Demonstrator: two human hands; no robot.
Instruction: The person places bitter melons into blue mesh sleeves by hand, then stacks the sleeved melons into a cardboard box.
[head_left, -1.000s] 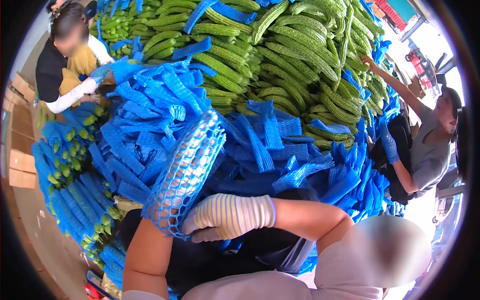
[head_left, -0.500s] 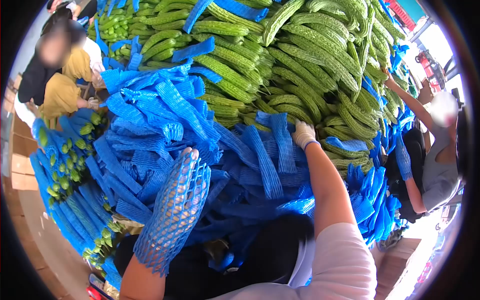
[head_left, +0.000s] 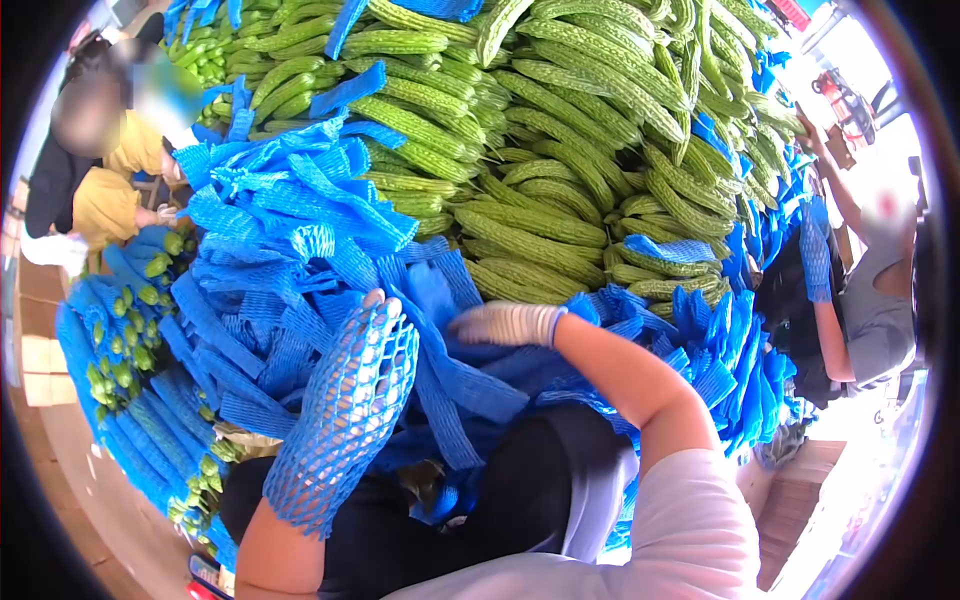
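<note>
Blue mesh (head_left: 338, 425) sheathes the left hand (head_left: 374, 345), fingers straight, gripping nothing; the right hand (head_left: 505, 325) is beside loose blue sleeves (head_left: 478, 388), its hold unclear. Beyond, nearer the right hand, green gourds (head_left: 535, 238) lie mostly crosswise, left ends farther.

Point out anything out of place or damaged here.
A few blue mesh sleeves lie astray on the green gourds, apart from the tangled heap. Netting covers the left hand, odd at first glance but probably deliberate. I see no obvious damage.
</note>
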